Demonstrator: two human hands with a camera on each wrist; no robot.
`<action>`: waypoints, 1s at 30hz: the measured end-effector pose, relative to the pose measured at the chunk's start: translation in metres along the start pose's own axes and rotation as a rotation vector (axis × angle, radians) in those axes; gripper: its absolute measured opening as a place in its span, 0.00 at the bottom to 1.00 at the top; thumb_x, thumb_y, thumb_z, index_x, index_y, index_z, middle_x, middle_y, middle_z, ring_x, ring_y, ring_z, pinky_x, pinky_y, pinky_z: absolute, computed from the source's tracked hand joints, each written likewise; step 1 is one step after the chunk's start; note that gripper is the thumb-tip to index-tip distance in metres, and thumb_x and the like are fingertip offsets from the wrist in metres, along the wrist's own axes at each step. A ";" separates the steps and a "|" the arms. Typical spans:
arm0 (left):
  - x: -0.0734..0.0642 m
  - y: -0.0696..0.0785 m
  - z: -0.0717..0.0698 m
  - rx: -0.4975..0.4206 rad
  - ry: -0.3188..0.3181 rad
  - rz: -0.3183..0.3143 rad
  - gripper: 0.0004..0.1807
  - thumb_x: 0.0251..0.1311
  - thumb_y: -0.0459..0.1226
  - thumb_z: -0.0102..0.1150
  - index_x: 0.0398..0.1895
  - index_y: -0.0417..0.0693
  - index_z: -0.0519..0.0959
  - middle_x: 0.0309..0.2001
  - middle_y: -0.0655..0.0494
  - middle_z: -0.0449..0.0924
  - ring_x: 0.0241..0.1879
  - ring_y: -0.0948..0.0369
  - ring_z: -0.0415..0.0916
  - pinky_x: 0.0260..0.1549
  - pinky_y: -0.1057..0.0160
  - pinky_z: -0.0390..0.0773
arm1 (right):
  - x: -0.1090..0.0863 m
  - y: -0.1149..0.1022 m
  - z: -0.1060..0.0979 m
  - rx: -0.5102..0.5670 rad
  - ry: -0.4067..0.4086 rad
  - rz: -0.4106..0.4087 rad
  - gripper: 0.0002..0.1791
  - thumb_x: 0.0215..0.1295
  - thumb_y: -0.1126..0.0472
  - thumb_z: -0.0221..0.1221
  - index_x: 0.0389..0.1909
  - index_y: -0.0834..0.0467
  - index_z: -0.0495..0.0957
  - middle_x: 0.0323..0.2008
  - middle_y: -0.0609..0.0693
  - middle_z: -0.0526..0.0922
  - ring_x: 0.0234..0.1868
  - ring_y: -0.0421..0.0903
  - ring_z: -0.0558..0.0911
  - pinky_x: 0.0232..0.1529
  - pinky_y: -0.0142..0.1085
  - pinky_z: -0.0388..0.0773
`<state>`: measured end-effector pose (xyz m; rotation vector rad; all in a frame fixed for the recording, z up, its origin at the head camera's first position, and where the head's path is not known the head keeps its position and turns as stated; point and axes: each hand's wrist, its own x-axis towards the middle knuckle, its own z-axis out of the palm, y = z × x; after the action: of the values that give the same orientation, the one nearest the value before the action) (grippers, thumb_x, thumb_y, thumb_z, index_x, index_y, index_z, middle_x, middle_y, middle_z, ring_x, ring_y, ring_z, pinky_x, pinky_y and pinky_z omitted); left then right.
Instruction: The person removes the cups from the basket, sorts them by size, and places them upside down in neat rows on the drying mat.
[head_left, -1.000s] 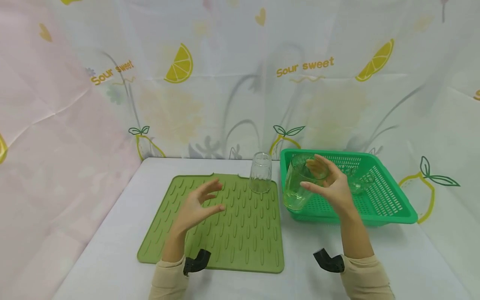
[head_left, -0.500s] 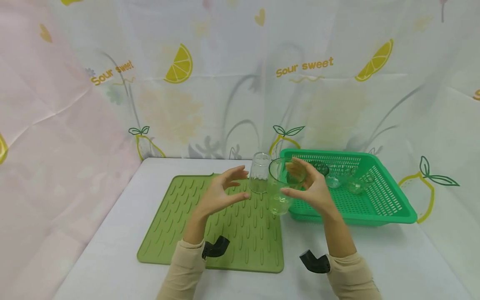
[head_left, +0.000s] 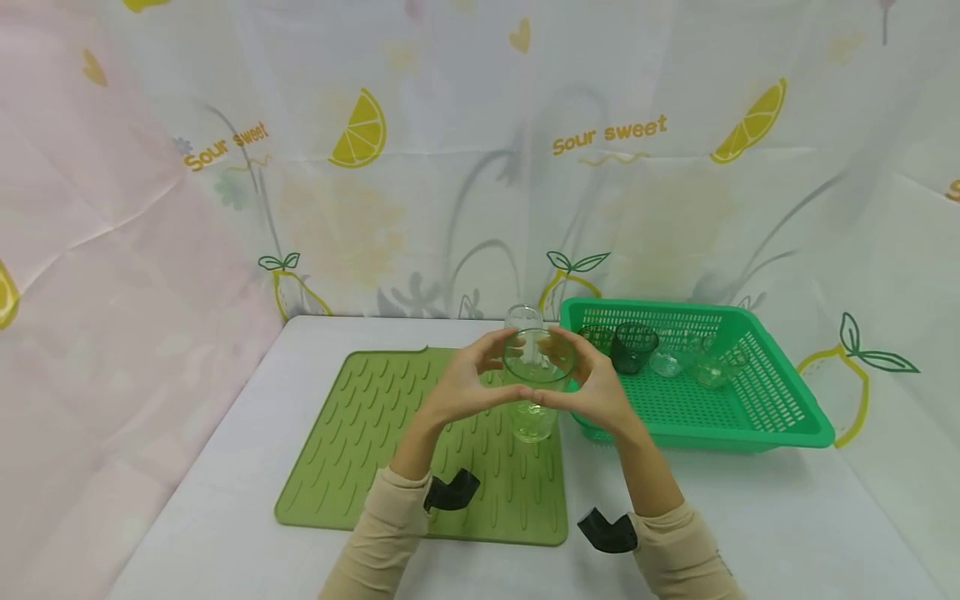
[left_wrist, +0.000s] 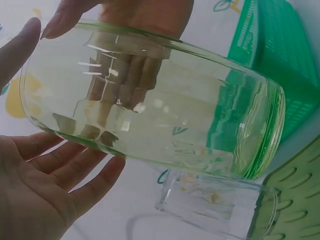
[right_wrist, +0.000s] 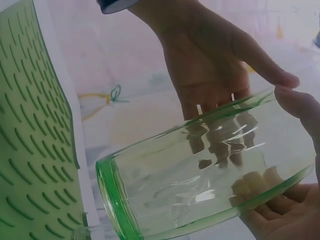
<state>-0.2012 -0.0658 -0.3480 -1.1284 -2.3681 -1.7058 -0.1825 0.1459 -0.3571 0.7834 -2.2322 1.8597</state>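
A pale green, clear drinking glass (head_left: 534, 425) is held upright above the mat's right part, mouth up. My left hand (head_left: 467, 385) grips its upper part from the left, and my right hand (head_left: 597, 392) grips it from the right. At the near side the two thumbs meet tip to tip. In the left wrist view the fingers of my left hand (left_wrist: 47, 182) lie against the wall of the glass (left_wrist: 200, 105). Behind it, partly hidden, a clear fluted glass (head_left: 523, 316) stands upside down on the green ridged mat (head_left: 360, 450).
A green plastic basket (head_left: 705, 437) stands right of the mat. Inside are a dark glass (head_left: 633, 350), a greenish glass (head_left: 597, 337) and small clear glassware (head_left: 712, 372). A printed cloth (head_left: 450, 208) hangs behind the white table (head_left: 232, 467).
My right hand has carried the green glass left, from over the basket's edge to above the mat. My left hand has moved right and taken hold of the glass too.
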 end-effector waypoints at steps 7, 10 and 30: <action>0.003 0.003 0.004 0.024 0.003 -0.049 0.60 0.40 0.70 0.59 0.67 0.36 0.60 0.59 0.41 0.71 0.58 0.49 0.70 0.54 0.49 0.73 | 0.000 -0.001 0.005 -0.019 0.001 0.007 0.44 0.49 0.67 0.69 0.67 0.67 0.59 0.59 0.64 0.71 0.62 0.57 0.69 0.61 0.44 0.71; 0.004 0.004 0.004 0.029 -0.005 -0.084 0.61 0.38 0.70 0.62 0.68 0.36 0.59 0.59 0.40 0.71 0.57 0.47 0.70 0.54 0.50 0.74 | 0.000 -0.001 0.007 -0.023 0.001 -0.018 0.44 0.49 0.67 0.70 0.66 0.70 0.58 0.59 0.66 0.71 0.62 0.60 0.69 0.62 0.48 0.68; 0.016 0.031 -0.008 0.330 -0.130 -0.193 0.45 0.44 0.48 0.72 0.63 0.34 0.65 0.52 0.40 0.76 0.50 0.50 0.75 0.46 0.55 0.79 | -0.001 0.002 0.023 -0.161 -0.011 -0.024 0.48 0.43 0.68 0.72 0.67 0.66 0.59 0.63 0.61 0.68 0.62 0.56 0.69 0.63 0.53 0.66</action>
<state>-0.1989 -0.0592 -0.3126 -1.0128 -2.7838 -1.2452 -0.1775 0.1245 -0.3643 0.7902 -2.3322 1.6443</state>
